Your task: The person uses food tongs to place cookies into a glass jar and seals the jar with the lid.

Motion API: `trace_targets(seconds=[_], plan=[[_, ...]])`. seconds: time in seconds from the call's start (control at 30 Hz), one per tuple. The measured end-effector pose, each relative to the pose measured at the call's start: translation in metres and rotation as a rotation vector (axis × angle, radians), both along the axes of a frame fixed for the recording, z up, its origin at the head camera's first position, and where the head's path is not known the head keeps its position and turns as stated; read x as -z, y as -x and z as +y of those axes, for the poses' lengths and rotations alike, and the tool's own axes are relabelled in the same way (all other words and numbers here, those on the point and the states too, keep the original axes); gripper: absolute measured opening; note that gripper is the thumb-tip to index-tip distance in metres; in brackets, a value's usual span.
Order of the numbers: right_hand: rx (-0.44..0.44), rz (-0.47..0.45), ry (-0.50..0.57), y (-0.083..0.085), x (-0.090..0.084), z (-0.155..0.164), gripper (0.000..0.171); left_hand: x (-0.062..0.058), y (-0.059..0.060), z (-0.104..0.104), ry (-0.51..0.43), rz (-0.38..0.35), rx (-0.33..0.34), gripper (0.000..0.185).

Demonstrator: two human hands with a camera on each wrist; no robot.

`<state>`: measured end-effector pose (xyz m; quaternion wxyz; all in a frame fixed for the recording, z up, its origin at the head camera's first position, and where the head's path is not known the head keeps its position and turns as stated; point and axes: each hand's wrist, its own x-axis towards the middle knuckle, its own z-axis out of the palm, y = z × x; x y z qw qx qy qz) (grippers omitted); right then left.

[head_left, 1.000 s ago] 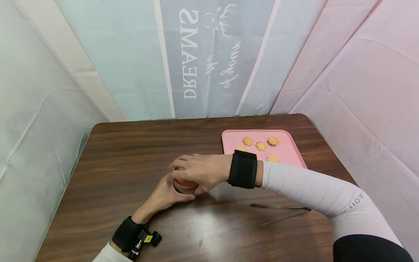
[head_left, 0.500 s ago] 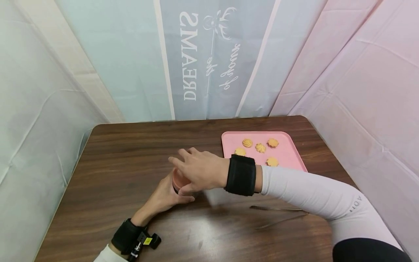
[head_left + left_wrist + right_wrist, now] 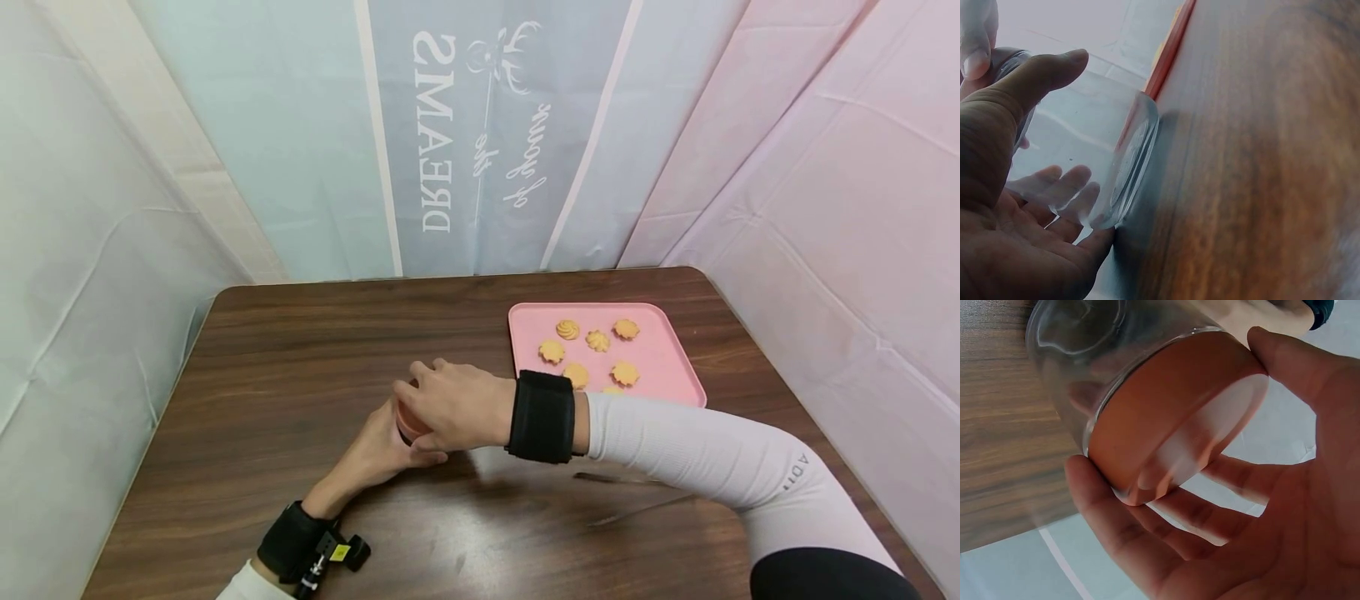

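A clear jar (image 3: 1085,131) stands upright on the table, its body see-through. My left hand (image 3: 378,450) wraps round its side, with the thumb across the near face in the left wrist view. On top sits an orange-brown lid (image 3: 1172,400). My right hand (image 3: 465,406) reaches over from the right and grips that lid by its edge, thumb on one side and fingers on the other. In the head view the right hand covers most of the lid. Through the glass I see only fingers and reflections.
To the right lies a pink tray (image 3: 667,358) with several golden cookies (image 3: 551,351); the right forearm hides its near edge. Thin metal tongs (image 3: 600,478) lie spread on the brown table (image 3: 322,333), partly under the right sleeve. Fabric curtains (image 3: 315,167) hang round the table.
The right hand loosened and lifted its fingers on the lid, then took hold of it again. Its forearm has moved slightly nearer, showing more cookies. The left hand keeps its place on the jar.
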<state>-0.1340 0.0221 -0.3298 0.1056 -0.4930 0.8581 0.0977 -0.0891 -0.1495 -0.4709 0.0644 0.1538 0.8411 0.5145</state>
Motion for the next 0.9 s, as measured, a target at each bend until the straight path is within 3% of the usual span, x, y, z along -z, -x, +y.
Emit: trace_targets(seconds=[0.9], plan=[[-0.176, -0.079, 0.007, 0.012, -0.003, 0.005, 0.074, -0.002, 0.000, 0.000, -0.031, -0.050, 0.005, 0.096]])
